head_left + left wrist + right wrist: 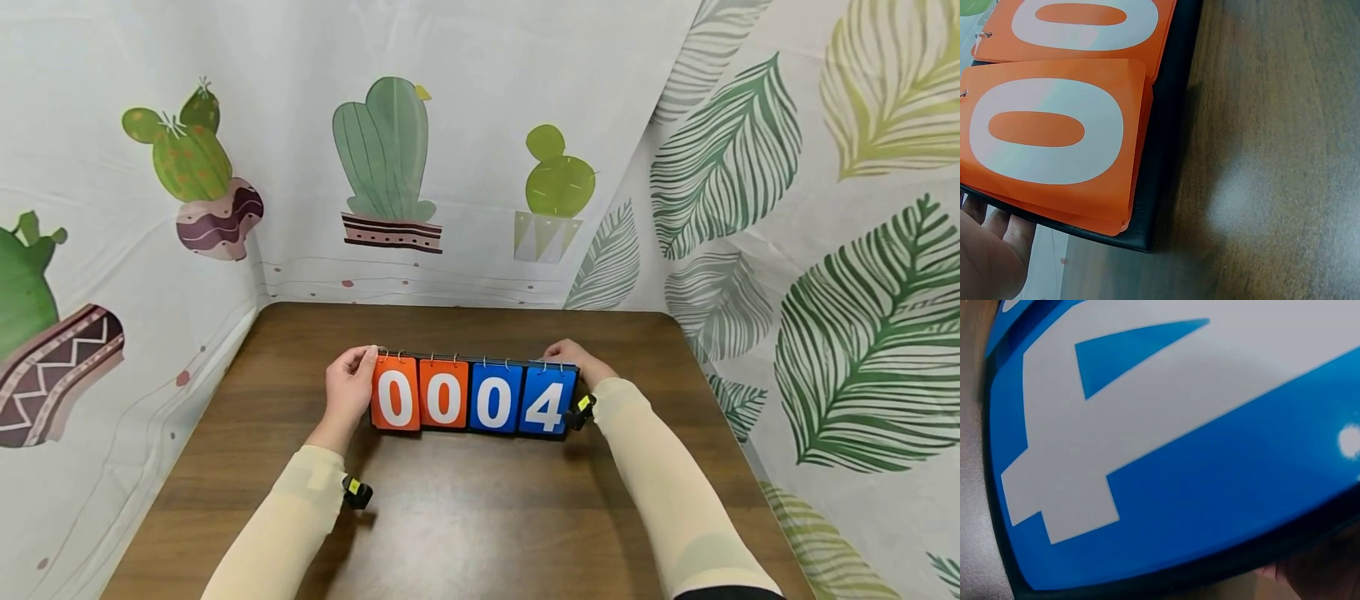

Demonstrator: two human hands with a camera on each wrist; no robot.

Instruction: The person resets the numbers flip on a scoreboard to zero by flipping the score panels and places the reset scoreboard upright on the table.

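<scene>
A tabletop flip scoreboard (468, 396) stands on the table, its number cards hung on metal rings along the top of a black frame. Two orange cards show 0 and 0; two blue ones show 0 and 4. At the left end, my left hand (350, 387) grips the top corner, thumb at the front edge and fingers behind. The left wrist view shows those fingers (1019, 234) behind the black backing (1175, 125). My right hand (581, 360) holds the upper right corner from behind, its fingertips partly hidden. The 4 card (1210, 494) fills the right wrist view.
The brown wooden table (480, 517) extends in front of and behind the scoreboard. A white cloth (480, 150) printed with cacti hangs behind it, and a leaf-patterned cloth (720, 292) runs along the right side. Small black wrist cameras (357, 492) sit on both sleeves.
</scene>
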